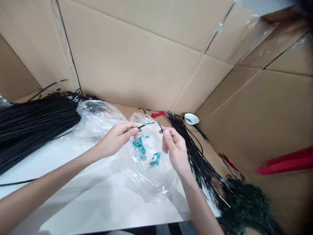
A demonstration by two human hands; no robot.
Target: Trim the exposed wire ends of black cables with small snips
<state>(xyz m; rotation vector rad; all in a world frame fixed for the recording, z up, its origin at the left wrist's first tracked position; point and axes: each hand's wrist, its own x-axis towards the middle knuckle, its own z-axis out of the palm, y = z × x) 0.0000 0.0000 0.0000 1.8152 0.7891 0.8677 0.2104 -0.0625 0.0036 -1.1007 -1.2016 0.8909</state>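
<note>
My left hand (116, 137) pinches the end of a thin black wire (144, 125) whose stripped tip points right. My right hand (174, 148) is closed on a small piece at its fingertips, too small to name, held close to that wire tip. Both hands hover over a clear plastic bag (137, 169) with several teal connectors (140, 146) lying on it, a second small cluster of teal connectors (155, 159) just below my right fingers.
A big bundle of black wires (31, 120) lies at the left on the white table (73, 202). Another black wire bundle (195, 153) runs down the right side. A small white bowl (191, 118), a red tie (157, 114) and cardboard walls (137, 65) stand behind.
</note>
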